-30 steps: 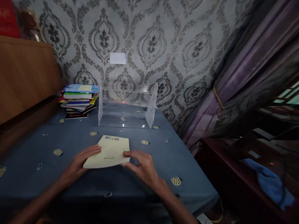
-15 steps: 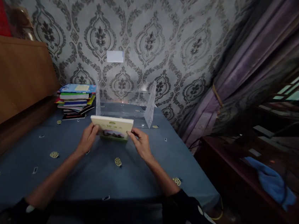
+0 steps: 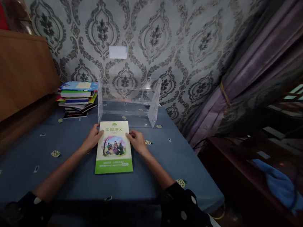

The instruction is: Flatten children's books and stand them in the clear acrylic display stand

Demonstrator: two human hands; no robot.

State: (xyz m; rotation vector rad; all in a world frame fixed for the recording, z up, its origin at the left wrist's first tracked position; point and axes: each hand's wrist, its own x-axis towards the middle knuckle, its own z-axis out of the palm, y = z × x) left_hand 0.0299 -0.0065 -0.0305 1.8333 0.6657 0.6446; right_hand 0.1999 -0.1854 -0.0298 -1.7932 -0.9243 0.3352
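Note:
A book [image 3: 115, 147] with a cream and green cover, green Chinese title characters and a coloured picture of figures faces up towards me over the table. My left hand [image 3: 94, 136] grips its left edge near the top, thumb on the cover. On the opposite edge, my right hand [image 3: 137, 141] holds it the same way, the fingers curled behind. Just beyond the book stands a clear acrylic rack [image 3: 154, 104] with upright side panels. Whether the book's lower edge touches the tablecloth, I cannot tell.
Several books lie in a stack [image 3: 77, 100] at the back left of the blue tablecloth [image 3: 73, 184]. A wooden cabinet [image 3: 15, 74] borders the left side. Patterned wallpaper rises behind; a purple curtain [image 3: 214, 109] hangs at right, near a blue cloth [image 3: 276, 184].
The book was steeply tilted, with its top edge towards me; now its front cover lies at a flatter angle and shows fully. Both hands have kept hold of it.

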